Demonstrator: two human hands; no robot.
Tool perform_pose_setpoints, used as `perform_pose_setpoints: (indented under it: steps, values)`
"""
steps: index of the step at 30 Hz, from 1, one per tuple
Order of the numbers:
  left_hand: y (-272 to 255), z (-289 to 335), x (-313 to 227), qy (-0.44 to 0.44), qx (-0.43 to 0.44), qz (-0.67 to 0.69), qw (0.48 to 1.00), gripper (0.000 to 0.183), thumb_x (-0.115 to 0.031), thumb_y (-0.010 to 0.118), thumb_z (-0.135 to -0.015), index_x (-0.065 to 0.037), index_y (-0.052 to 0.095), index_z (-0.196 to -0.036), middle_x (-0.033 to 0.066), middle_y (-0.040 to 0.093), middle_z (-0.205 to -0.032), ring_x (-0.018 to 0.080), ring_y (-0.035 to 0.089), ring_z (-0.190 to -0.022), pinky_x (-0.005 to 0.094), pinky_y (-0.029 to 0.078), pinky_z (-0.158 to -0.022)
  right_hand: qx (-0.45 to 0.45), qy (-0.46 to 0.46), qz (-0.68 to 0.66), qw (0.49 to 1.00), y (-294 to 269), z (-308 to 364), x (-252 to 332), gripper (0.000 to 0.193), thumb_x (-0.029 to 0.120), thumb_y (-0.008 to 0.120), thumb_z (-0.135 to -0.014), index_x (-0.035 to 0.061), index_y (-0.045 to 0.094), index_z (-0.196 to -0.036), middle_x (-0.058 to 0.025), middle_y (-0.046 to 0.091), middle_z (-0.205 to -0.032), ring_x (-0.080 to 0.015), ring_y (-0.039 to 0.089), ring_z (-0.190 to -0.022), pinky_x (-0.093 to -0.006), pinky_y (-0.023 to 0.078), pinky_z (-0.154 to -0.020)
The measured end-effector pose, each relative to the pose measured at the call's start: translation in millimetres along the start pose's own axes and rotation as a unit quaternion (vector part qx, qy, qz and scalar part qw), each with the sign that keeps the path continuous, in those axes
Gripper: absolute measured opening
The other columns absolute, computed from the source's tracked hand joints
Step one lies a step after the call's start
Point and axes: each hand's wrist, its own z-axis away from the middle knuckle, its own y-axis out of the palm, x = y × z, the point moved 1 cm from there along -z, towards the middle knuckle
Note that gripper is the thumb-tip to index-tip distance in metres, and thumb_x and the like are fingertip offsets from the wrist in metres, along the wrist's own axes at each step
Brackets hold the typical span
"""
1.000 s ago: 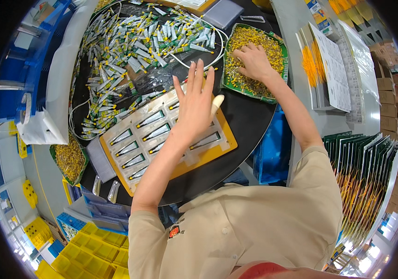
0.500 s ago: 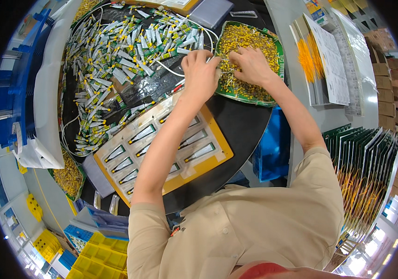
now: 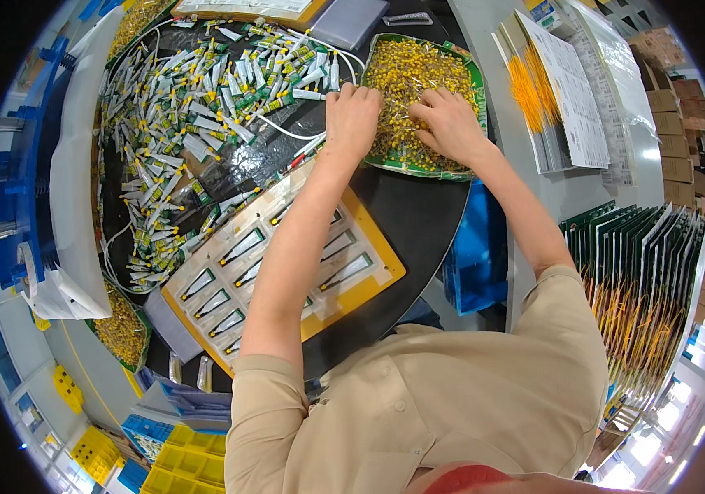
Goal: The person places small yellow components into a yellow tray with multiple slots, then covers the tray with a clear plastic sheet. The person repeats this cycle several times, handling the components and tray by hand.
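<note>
My left hand [image 3: 354, 123] is at the left edge of a green-rimmed tray [image 3: 479, 103], fingers curled away from me; whatever they hold is hidden. Over the heap of small yellow-headed pieces [image 3: 414, 74] in that tray is my right hand [image 3: 451, 128], its fingers bent in among them, and what it grips does not show. Many small white-and-green tubes [image 3: 241, 78] with yellow caps lie heaped left of my hands. Under my left forearm, a pale moulded tray on a yellow board [image 3: 381, 284] has tubes [image 3: 241, 247] lying in its slots.
A white cable [image 3: 286, 129] loops around the tube heap on the black round table [image 3: 414, 206]. Another tray of yellow pieces [image 3: 122, 329] is at the left. A blue crate [image 3: 476, 255] stands below the table's right edge. Cards with orange strands [image 3: 533, 86] lie at the right.
The view has shifted slightly, moving the table leftward in the picture. My right hand has moved slightly away from my left hand and stays over the yellow pieces.
</note>
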Motion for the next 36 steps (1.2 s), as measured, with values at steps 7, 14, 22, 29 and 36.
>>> perform_pose_setpoints:
  steps: [7,14,22,29,36]
  values:
    - [-35,-32,-14,-0.093,0.025,0.102,0.990,0.020,-0.013,0.060,-0.094,-0.006,0.061,-0.113,0.0124,0.067,-0.109,0.0363,0.064,-0.104,0.0457,0.053,-0.084,-0.021,0.034,-0.166,0.985,-23,-1,-28,0.025,0.008,0.070,-0.080,0.0054,0.063,-0.103,-0.0134,0.061,-0.097,-0.0328,0.064,-0.093,-0.0407,0.053,-0.082]
    - [-31,-30,-63,0.120,-0.049,0.269,0.954,0.056,-0.005,0.062,-0.088,-0.002,0.049,-0.142,0.0197,0.054,-0.140,0.0380,0.052,-0.129,0.0525,0.032,-0.116,-0.026,0.068,-0.218,0.973,-45,-6,-44,0.018,0.006,0.072,-0.083,-0.0002,0.069,-0.100,-0.0130,0.068,-0.091,-0.0276,0.068,-0.084,-0.0351,0.055,-0.077]
    - [-3,-18,-56,-0.003,0.072,0.079,0.994,0.060,-0.013,0.072,-0.081,-0.006,0.054,-0.138,0.0178,0.055,-0.139,0.0370,0.049,-0.131,0.0561,0.033,-0.114,0.025,0.195,-0.356,0.914,-47,-3,-51,0.018,0.012,0.074,-0.086,0.0011,0.072,-0.101,-0.0049,0.071,-0.082,-0.0107,0.066,-0.079,-0.0275,0.054,-0.074]
    - [-11,-24,-67,0.021,0.061,0.303,0.951,0.057,-0.015,0.066,-0.090,-0.008,0.045,-0.142,0.0193,0.062,-0.130,0.0377,0.057,-0.124,0.0650,0.027,-0.113,-0.027,0.155,-0.411,0.898,-38,-1,-40,0.019,0.009,0.072,-0.088,-0.0007,0.069,-0.104,-0.0054,0.073,-0.093,-0.0093,0.068,-0.085,-0.0253,0.054,-0.076]
    - [-28,-12,-51,-0.023,0.054,0.278,0.959,0.024,-0.014,0.069,-0.086,-0.001,0.065,-0.107,0.0241,0.070,-0.096,0.0434,0.067,-0.094,0.0507,0.053,-0.081,-0.027,0.155,-0.505,0.849,-40,-9,-21,0.023,0.008,0.071,-0.093,-0.0010,0.066,-0.114,-0.0062,0.071,-0.101,-0.0130,0.069,-0.090,-0.0288,0.058,-0.080]
